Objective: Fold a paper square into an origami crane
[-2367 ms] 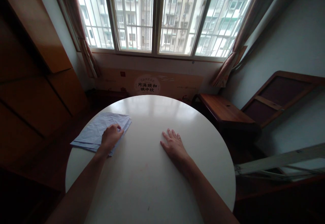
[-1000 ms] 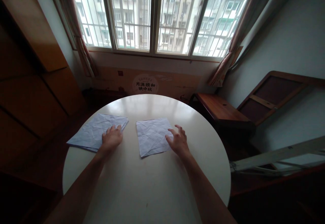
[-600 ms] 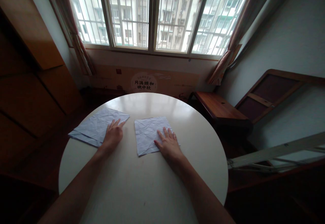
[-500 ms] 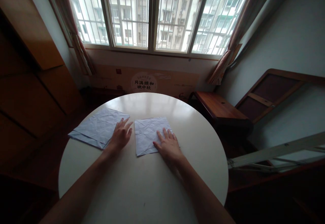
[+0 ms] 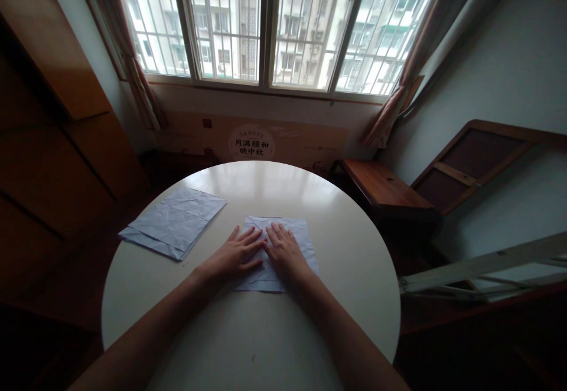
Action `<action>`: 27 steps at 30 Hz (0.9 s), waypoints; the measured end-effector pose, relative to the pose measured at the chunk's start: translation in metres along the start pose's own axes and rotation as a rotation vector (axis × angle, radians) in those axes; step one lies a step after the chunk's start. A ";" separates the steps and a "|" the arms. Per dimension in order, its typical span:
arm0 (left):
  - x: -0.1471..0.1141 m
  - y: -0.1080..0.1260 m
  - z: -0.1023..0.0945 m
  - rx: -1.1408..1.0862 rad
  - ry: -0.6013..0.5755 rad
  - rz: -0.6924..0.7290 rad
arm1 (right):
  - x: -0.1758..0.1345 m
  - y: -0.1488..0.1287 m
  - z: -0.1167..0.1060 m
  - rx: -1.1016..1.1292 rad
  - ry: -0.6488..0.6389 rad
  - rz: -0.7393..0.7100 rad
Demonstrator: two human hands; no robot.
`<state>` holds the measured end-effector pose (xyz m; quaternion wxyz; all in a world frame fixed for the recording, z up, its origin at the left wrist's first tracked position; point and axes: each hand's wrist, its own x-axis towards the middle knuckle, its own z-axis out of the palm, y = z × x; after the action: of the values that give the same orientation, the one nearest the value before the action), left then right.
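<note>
A creased, pale blue folded sheet (image 5: 305,237), paper or cloth, lies near the middle of the round white table (image 5: 354,273). My left hand (image 5: 239,250) rests flat on its left part with the fingers spread. Over the middle of the same sheet lies my right hand (image 5: 286,250), palm down and fingers stretched out. The fingertips of both hands nearly meet, and they hide much of the sheet's surface. To the left, a larger stack of similar creased pale blue sheets (image 5: 177,217) sits at the table's edge, apart from both hands.
Behind the table, a printed cardboard panel (image 5: 301,140) leans below the barred window (image 5: 230,31). A low wooden table (image 5: 385,184) stands at the back right, and a pale metal frame (image 5: 469,267) is beside the table's right edge. Wooden cabinets (image 5: 53,172) line the left.
My left hand has moved right, from beside the stack onto the smaller sheet. That sheet has shifted slightly toward me and to the right. My right hand has moved slightly left across it.
</note>
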<state>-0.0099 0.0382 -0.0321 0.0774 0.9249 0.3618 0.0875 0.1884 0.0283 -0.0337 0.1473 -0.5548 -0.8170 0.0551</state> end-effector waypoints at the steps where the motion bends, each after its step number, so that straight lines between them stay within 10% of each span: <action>1: 0.000 0.002 0.000 0.001 -0.007 -0.003 | 0.001 0.000 0.002 -0.006 -0.019 -0.003; 18: -0.009 -0.008 -0.001 0.035 0.025 -0.326 | 0.002 0.025 -0.006 -0.107 -0.124 0.308; 27: 0.005 0.023 0.000 -0.060 0.337 -0.113 | 0.001 0.020 -0.002 -0.120 -0.053 0.311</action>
<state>0.0084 0.0253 -0.0266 0.0480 0.8726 0.4185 0.2474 0.2068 0.0366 -0.0363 0.0822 -0.6808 -0.7266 0.0430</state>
